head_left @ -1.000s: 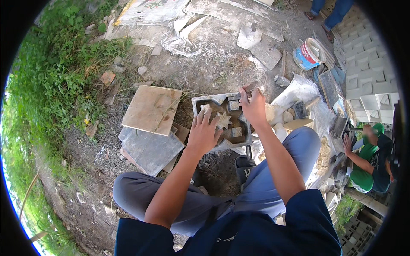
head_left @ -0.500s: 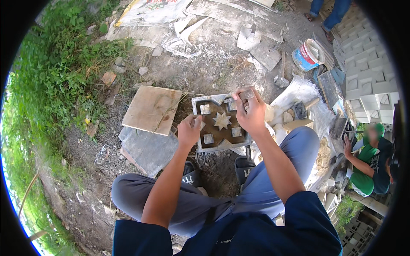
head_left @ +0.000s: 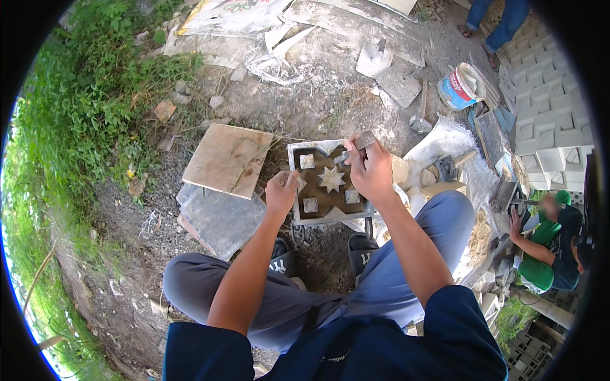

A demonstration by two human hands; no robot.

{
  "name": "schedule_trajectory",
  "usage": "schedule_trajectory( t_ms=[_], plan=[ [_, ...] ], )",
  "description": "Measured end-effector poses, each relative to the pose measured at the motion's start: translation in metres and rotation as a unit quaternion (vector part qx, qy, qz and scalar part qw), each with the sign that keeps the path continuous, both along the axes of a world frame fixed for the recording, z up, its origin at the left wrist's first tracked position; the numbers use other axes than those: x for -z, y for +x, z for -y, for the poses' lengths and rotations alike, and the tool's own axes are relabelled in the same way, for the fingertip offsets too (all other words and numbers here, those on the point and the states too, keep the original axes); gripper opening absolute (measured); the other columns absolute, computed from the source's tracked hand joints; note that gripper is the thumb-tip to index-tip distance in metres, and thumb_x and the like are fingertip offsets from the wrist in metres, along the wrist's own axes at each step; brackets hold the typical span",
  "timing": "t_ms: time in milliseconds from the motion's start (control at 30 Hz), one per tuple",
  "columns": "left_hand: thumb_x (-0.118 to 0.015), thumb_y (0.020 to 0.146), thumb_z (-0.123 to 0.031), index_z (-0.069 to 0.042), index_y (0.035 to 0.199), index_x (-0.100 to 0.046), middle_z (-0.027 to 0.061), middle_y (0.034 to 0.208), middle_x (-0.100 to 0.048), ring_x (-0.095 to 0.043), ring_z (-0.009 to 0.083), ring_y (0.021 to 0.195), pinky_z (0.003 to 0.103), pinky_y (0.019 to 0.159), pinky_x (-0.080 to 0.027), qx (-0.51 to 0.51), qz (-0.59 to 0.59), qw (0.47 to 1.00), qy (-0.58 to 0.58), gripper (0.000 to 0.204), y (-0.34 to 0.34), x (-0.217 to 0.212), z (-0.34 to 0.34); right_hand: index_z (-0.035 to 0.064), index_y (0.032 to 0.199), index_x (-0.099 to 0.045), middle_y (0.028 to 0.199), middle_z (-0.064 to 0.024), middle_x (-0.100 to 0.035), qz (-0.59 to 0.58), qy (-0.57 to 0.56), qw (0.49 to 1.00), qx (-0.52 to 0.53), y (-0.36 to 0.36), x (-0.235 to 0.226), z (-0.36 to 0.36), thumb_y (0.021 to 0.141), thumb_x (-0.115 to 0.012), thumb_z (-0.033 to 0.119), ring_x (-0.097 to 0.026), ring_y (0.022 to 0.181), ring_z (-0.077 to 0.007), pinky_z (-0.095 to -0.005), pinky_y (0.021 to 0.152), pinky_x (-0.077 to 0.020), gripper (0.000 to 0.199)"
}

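Observation:
A square metal mould (head_left: 328, 220) with a star-shaped core (head_left: 331, 180) and small square posts stands between my feet. Its inner floor looks brown, and its side edges are notched. My left hand (head_left: 280, 194) is closed at the mould's left edge, with thumb and fingers pinched over the rim. Over the upper right corner, my right hand (head_left: 373, 170) grips a small greyish-brown block-shaped tool (head_left: 364, 140). Most of that tool is hidden in the fist, so its exact kind does not show. My right fingers partly cover the corner post.
A wooden board (head_left: 227, 160) overlaps a grey slab (head_left: 223, 219) at left. Stones lie on white sacking (head_left: 438, 141) at right, below a bucket (head_left: 460, 87). Pale blocks (head_left: 549, 108) are stacked far right. A person in green (head_left: 537, 272) works nearby; another stands at upper right.
The block-shaped tool in my right hand, blurred before, now shows sharply and tilted a little differently. My left hand stays at the mould's edge. The view has shifted slightly.

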State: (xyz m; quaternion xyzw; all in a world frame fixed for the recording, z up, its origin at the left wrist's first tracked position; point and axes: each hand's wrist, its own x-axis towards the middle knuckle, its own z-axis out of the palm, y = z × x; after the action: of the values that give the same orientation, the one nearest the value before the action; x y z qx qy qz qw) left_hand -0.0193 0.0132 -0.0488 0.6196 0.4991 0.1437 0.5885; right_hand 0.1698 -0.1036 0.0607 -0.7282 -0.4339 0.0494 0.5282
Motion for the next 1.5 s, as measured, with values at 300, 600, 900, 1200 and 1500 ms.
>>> schedule_trajectory(
  t_ms=[300,600,900,1200,1500],
  plan=[
    [-0.066,0.103,-0.034,0.0,0.105,-0.075,0.0072,0.084,-0.078,-0.066,0.0089,0.065,0.028,0.06,-0.05,-0.001,0.011,1.0,-0.013,0.036,0.003,-0.011,0.004,-0.0004,0.101,-0.062,0.086,-0.0147,-0.066,-0.065,-0.066,0.995,-0.047,-0.005,0.02,-0.002,0.099,-0.068,0.006,-0.065,0.063,-0.0263,-0.0362,0.058,-0.0504,0.009],
    [-0.067,0.103,-0.032,0.002,0.105,-0.074,0.0076,0.083,-0.076,-0.063,0.0083,0.067,0.027,0.062,-0.05,-0.007,0.013,1.0,-0.014,0.034,0.002,-0.019,-0.005,-0.0002,0.105,-0.064,0.075,-0.0099,-0.067,-0.042,-0.088,0.994,-0.045,-0.005,0.033,-0.017,0.104,-0.065,0.011,-0.07,0.06,-0.0179,-0.0333,0.057,-0.0536,0.011],
    [-0.061,0.106,-0.029,-0.001,0.11,-0.074,0.0038,0.084,-0.072,-0.062,0.008,0.064,0.025,0.058,-0.049,0.004,0.007,1.0,-0.014,0.031,0.002,-0.018,-0.009,0.0012,0.106,-0.058,0.089,-0.0187,-0.067,-0.051,-0.059,0.99,-0.117,-0.018,0.025,-0.012,0.101,-0.059,0.0,-0.069,0.075,-0.0381,-0.0405,0.069,-0.0532,0.005],
    [-0.067,0.103,-0.033,0.001,0.104,-0.074,0.0056,0.081,-0.075,-0.065,0.01,0.067,0.028,0.063,-0.052,-0.03,0.033,0.999,-0.015,0.035,-0.002,-0.019,-0.011,0.0044,0.114,-0.046,0.089,-0.0114,-0.063,-0.122,-0.066,0.979,-0.147,-0.013,0.022,-0.016,0.104,-0.056,0.001,-0.065,0.074,-0.026,-0.0368,0.07,-0.0502,0.015],
    [-0.066,0.103,-0.032,0.002,0.106,-0.074,0.0076,0.08,-0.075,-0.065,0.0116,0.065,0.029,0.062,-0.052,-0.031,0.034,0.999,0.002,0.035,-0.001,-0.029,-0.011,-0.0001,0.12,-0.046,0.104,-0.0215,-0.066,-0.075,-0.067,0.983,-0.154,-0.025,0.014,-0.022,0.103,-0.061,0.005,-0.07,0.088,-0.0372,-0.0465,0.078,-0.0549,0.023]
  ],
)
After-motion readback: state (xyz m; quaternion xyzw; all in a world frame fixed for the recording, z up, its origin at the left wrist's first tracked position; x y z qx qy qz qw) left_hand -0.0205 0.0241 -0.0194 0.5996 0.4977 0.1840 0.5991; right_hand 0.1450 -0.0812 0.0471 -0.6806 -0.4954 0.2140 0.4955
